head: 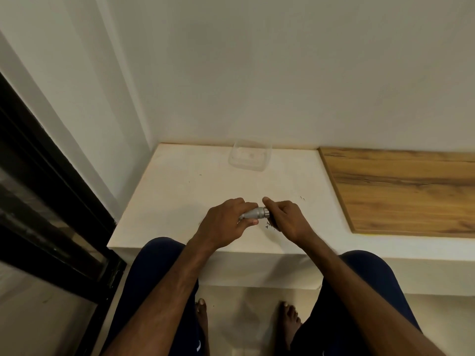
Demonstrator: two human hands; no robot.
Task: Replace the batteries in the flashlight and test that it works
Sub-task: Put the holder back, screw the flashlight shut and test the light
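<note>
A small silver flashlight [254, 212] lies level between both hands, just above the white ledge [180, 196]. My left hand [226, 222] is wrapped around its body, hiding the rear part. My right hand [285, 219] is closed at the wider head end, thumb pointing up; a dark piece shows under its fingers, too hidden to identify. No loose batteries are visible.
A clear plastic container [249, 155] stands at the back of the ledge against the wall. A wooden board [401, 191] covers the ledge's right part. A black-framed glass door [51, 214] is on the left. My knees and bare feet are below the ledge's front edge.
</note>
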